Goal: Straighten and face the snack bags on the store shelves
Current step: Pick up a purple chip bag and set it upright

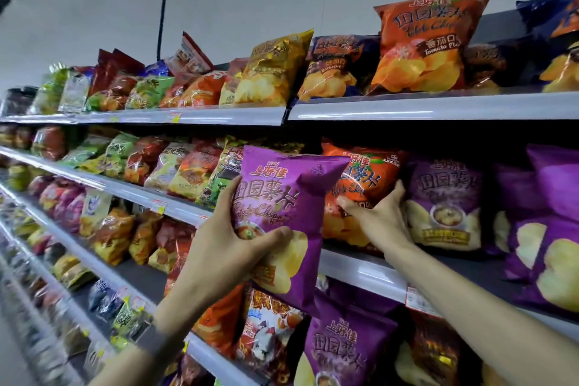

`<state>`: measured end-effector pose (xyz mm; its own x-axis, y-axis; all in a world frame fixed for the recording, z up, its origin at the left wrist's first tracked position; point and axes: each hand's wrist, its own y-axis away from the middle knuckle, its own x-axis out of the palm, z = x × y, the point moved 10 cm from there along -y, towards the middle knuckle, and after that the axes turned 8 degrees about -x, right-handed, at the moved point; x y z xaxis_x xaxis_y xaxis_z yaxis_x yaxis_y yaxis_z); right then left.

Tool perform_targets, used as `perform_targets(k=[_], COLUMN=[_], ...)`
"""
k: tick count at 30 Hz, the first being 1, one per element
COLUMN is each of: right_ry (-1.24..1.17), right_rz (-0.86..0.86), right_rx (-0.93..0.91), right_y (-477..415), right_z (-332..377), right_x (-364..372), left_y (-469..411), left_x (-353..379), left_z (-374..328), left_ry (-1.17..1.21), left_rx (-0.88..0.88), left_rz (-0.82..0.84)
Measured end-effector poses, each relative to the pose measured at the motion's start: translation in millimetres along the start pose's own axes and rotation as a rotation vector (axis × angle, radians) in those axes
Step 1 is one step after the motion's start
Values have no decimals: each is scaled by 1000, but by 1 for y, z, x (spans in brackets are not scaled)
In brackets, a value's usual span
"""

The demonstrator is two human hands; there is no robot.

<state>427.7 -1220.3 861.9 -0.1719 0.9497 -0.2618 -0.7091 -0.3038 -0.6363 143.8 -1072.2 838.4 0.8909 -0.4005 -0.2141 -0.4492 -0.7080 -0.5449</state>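
In the head view, the left hand (232, 247) grips a purple chip bag (283, 216) by its left edge, holding it upright in front of the second shelf (360, 269). The right hand (380, 216) is spread open, its fingers pressing an orange chip bag (360, 185) standing on that shelf, just beside another purple bag (445, 204) to its right.
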Motion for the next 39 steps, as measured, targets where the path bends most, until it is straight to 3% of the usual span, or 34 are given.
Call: perform_targets(k=[3,8,13,20,24,29,34,39], right_ry=[-103,-495,-379,164,252,311,290,467], right_rz=[12,-93,-10,141,185,198,246,355], right_rx=[24,-15,-76,-164,-109,-104,-98,-149], right_y=[8,58,100,100,89,85,90,94], right_z=[-2,11,12,7,2,-9,-23,-27], right_x=[-16,-79,-128,-151,-147,-153,-159,-158], left_y=[9,14,11,-4,-5,-2,-1,-2], left_x=[25,83,148,207,231,246,244,236], left_z=[-21,-62,-97,-123,-119,-106,-92,-76], left_ry=[4,-15,-108,-116,-73,28,-23,-49], left_rx=[56,118,158,189,169,142,161,142], left_rz=[72,199,230,142,173,318,482,478])
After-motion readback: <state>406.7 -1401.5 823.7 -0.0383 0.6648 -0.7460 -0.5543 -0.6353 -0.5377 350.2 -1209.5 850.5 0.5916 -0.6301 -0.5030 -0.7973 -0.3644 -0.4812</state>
